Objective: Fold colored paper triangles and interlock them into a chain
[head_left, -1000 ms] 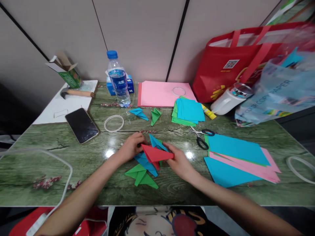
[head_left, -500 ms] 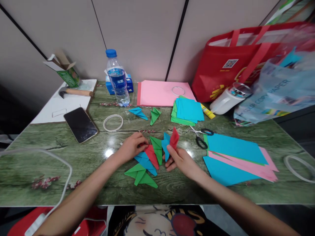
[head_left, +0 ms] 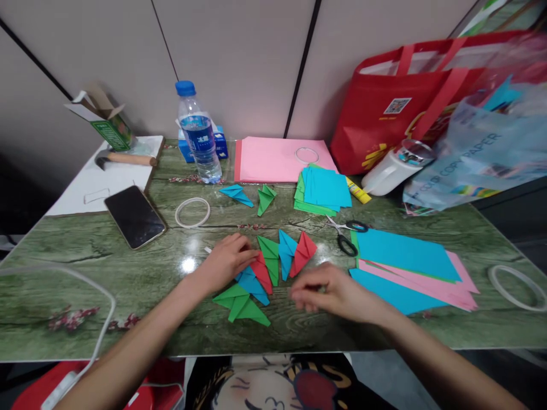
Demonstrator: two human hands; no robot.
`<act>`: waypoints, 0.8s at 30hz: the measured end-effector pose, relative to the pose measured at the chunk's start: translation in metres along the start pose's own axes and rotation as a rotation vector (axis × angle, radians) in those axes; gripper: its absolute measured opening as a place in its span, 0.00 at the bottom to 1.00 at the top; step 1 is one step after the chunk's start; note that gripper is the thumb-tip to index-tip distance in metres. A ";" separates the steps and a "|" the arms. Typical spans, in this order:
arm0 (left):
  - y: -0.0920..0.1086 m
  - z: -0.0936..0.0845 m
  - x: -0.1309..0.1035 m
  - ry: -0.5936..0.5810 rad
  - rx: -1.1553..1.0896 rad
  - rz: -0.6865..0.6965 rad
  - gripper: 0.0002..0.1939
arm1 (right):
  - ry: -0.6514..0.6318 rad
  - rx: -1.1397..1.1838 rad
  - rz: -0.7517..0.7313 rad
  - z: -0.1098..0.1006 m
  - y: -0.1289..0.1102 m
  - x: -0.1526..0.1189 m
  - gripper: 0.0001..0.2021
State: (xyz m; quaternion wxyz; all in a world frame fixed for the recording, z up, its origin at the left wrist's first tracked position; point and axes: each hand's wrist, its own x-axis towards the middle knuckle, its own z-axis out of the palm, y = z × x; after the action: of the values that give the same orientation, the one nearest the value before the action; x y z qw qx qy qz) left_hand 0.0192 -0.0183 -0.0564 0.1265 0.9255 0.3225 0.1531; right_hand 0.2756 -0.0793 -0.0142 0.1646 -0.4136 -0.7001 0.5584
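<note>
Folded paper pieces lie in a curved row on the table. A green piece point(head_left: 243, 304) is at the near end, then a blue piece point(head_left: 253, 283), a red piece point(head_left: 262, 270), another green piece point(head_left: 269, 256), a blue piece point(head_left: 287, 250) and a red piece point(head_left: 303, 253) at the right end. My left hand point(head_left: 228, 259) has its curled fingers on the upper left edge of the middle red piece; its fingertips are partly hidden. Just below the right-end red piece is my right hand point(head_left: 322, 289), slightly blurred, fingers loosely bent and nothing visible in them.
Behind the row lie a loose blue folded piece point(head_left: 237, 195) and green one point(head_left: 265, 199). Scissors point(head_left: 346, 236), paper squares point(head_left: 327, 188) and coloured sheets point(head_left: 405, 256) are at right. A phone point(head_left: 134, 216), tape roll point(head_left: 192, 213) and water bottle point(head_left: 200, 139) stand left.
My right hand has let go of the right-end red piece, which now lies flat beside the blue one. That hand has drawn back toward me. My left hand stays at the middle red piece.
</note>
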 end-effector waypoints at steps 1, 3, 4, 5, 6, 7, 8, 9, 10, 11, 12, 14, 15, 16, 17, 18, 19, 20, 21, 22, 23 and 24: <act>0.000 0.001 -0.001 0.007 -0.003 -0.003 0.14 | 0.172 -0.148 -0.159 -0.009 0.004 0.002 0.12; 0.000 0.002 -0.001 0.021 -0.027 -0.020 0.13 | 0.349 -0.386 -0.392 -0.024 0.015 0.012 0.10; 0.000 0.002 -0.001 0.026 -0.043 -0.028 0.13 | 0.361 -0.481 -0.483 -0.028 0.022 0.017 0.11; -0.001 0.002 0.000 0.029 -0.057 -0.034 0.12 | 0.320 -0.578 -0.533 -0.031 0.029 0.023 0.13; -0.001 0.001 0.000 0.027 -0.067 -0.037 0.12 | 0.275 -0.670 -0.551 -0.031 0.035 0.028 0.16; -0.001 0.001 0.001 0.022 -0.073 -0.039 0.12 | 0.223 -0.757 -0.546 -0.029 0.040 0.033 0.18; -0.001 0.001 0.001 0.014 -0.075 -0.042 0.11 | 0.179 -0.833 -0.526 -0.026 0.043 0.036 0.20; -0.002 0.001 0.001 0.006 -0.074 -0.049 0.11 | 0.148 -0.894 -0.498 -0.021 0.046 0.038 0.22; -0.001 0.001 0.001 0.002 -0.070 -0.059 0.11 | 0.129 -0.940 -0.470 -0.016 0.048 0.039 0.23; -0.001 0.002 0.000 0.001 -0.067 -0.069 0.11 | 0.124 -0.972 -0.442 -0.012 0.049 0.040 0.23; -0.001 0.002 0.000 0.004 -0.068 -0.078 0.12 | 0.124 -0.993 -0.418 -0.008 0.049 0.039 0.23; -0.001 0.003 0.000 0.017 -0.075 -0.094 0.11 | 0.132 -1.016 -0.385 -0.003 0.048 0.038 0.23; 0.000 0.004 0.000 0.021 -0.079 -0.100 0.11 | 0.138 -1.022 -0.374 -0.002 0.046 0.037 0.24; 0.000 0.004 0.000 0.022 -0.080 -0.106 0.11 | 0.142 -1.028 -0.368 -0.002 0.044 0.037 0.24; 0.001 0.004 0.000 0.019 -0.078 -0.113 0.10 | 0.143 -1.034 -0.369 -0.003 0.041 0.037 0.24; 0.001 0.004 0.001 0.017 -0.074 -0.120 0.10 | 0.140 -1.040 -0.377 -0.004 0.039 0.038 0.24; 0.001 0.004 0.002 0.013 -0.070 -0.127 0.10 | 0.132 -1.042 -0.390 -0.006 0.037 0.039 0.25; 0.001 0.004 0.002 0.009 -0.068 -0.130 0.10 | 0.118 -1.041 -0.409 -0.007 0.035 0.040 0.24; 0.001 0.004 0.003 0.006 -0.071 -0.135 0.09 | 0.101 -1.034 -0.428 -0.008 0.034 0.042 0.24; 0.001 0.004 0.003 0.003 -0.080 -0.139 0.09 | 0.085 -1.023 -0.443 -0.008 0.034 0.043 0.24; 0.001 0.004 0.003 0.000 -0.095 -0.144 0.08 | 0.072 -1.010 -0.452 -0.008 0.035 0.045 0.24; 0.001 0.004 0.003 -0.001 -0.114 -0.149 0.07 | 0.063 -0.998 -0.456 -0.007 0.037 0.046 0.25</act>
State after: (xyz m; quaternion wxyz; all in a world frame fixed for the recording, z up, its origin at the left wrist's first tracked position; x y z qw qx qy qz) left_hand 0.0235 -0.0173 -0.0591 0.1901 0.8904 0.3811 0.1607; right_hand 0.2674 -0.0384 -0.0562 0.0861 -0.2959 -0.9464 0.0963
